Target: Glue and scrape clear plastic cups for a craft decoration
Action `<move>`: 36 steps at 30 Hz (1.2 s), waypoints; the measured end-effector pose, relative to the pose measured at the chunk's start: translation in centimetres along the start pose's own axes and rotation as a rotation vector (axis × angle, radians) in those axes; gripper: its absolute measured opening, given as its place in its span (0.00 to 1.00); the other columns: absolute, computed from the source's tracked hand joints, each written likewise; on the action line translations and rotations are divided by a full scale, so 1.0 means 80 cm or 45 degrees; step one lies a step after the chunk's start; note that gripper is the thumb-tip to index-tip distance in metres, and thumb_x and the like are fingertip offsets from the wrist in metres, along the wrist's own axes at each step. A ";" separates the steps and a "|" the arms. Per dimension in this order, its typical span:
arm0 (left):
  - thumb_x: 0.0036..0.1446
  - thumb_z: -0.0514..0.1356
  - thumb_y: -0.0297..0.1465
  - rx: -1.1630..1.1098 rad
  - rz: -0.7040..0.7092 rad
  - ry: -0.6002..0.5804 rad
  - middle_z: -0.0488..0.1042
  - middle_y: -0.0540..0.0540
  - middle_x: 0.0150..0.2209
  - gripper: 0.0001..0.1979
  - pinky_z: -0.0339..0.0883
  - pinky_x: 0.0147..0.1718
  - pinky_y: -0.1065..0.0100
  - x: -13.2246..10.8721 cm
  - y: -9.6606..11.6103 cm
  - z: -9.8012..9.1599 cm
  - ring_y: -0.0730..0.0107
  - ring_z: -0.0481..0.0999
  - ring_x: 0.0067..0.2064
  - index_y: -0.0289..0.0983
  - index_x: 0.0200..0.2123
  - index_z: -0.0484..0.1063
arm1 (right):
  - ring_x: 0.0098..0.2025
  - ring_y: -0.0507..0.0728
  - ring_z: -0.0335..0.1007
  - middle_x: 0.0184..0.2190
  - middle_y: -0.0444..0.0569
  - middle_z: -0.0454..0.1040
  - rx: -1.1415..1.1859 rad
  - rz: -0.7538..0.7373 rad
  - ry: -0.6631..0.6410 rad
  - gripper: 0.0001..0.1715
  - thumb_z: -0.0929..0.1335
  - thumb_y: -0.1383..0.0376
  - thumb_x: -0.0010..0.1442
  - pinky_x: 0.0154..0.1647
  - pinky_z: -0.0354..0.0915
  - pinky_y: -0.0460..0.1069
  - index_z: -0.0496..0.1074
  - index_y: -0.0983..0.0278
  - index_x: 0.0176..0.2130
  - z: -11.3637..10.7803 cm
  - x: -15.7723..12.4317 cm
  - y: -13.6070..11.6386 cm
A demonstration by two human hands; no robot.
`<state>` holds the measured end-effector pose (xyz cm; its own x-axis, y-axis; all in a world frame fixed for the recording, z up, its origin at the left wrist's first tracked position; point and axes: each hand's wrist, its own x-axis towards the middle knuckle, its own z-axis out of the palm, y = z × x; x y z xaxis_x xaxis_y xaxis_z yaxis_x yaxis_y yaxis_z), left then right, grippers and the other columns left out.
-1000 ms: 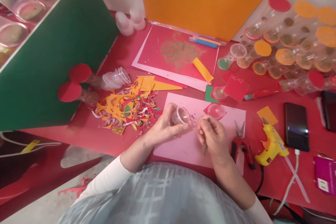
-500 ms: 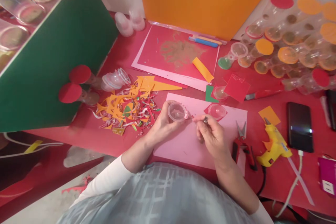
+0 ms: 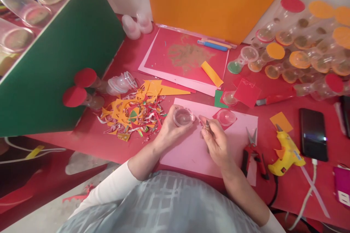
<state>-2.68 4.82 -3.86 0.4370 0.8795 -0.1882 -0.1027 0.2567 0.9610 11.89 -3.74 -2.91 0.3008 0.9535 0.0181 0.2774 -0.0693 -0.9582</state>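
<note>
Toward the left side of the table [image 3: 90,142], clear cups [image 3: 122,83] lie nested together. Over the top-left corner of the pink sheet [image 3: 188,156], the left hand [image 3: 171,128] curls around a small cup [image 3: 182,117], its contents unclear; just beside it, the right hand [image 3: 216,142] pinches a slim tool [image 3: 207,126], near another cup [image 3: 226,117] at the sheet's top edge.

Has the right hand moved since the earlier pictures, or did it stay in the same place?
Yes. Judged against the red-handled snips lying on the table, the right hand has moved slightly left, away from them.
</note>
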 end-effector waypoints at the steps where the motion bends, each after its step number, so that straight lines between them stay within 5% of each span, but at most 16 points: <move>1: 0.49 0.73 0.38 -0.024 -0.018 0.006 0.77 0.47 0.38 0.23 0.72 0.44 0.63 0.000 0.000 0.001 0.66 0.79 0.42 0.39 0.39 0.63 | 0.31 0.55 0.71 0.31 0.45 0.69 0.043 0.027 0.006 0.15 0.67 0.61 0.64 0.35 0.71 0.52 0.74 0.61 0.50 0.001 0.001 0.000; 8: 0.47 0.73 0.35 -0.047 -0.055 0.044 0.75 0.49 0.35 0.21 0.70 0.39 0.67 0.001 0.010 0.007 0.70 0.77 0.36 0.38 0.38 0.65 | 0.21 0.54 0.75 0.22 0.43 0.75 0.461 0.409 -0.218 0.19 0.70 0.48 0.62 0.24 0.72 0.47 0.72 0.61 0.37 0.001 0.000 -0.016; 18: 0.46 0.69 0.29 0.097 -0.044 0.106 0.75 0.51 0.33 0.16 0.70 0.36 0.70 0.001 0.005 0.010 0.72 0.76 0.33 0.39 0.36 0.66 | 0.13 0.46 0.61 0.16 0.38 0.69 0.500 0.694 -0.262 0.18 0.71 0.51 0.56 0.13 0.57 0.40 0.72 0.63 0.28 0.008 0.006 -0.018; 36: 0.47 0.67 0.27 0.245 0.006 0.068 0.73 0.52 0.31 0.13 0.67 0.33 0.72 -0.002 -0.003 0.009 0.73 0.73 0.31 0.39 0.36 0.67 | 0.13 0.47 0.59 0.16 0.38 0.67 0.431 0.667 -0.216 0.20 0.69 0.49 0.58 0.13 0.56 0.42 0.71 0.63 0.28 0.017 0.004 -0.018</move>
<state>-2.09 4.34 -3.91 0.3883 0.9019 -0.1891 0.0702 0.1757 0.9819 10.38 -2.90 -1.87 0.1618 0.8535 -0.4953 -0.1786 -0.4683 -0.8653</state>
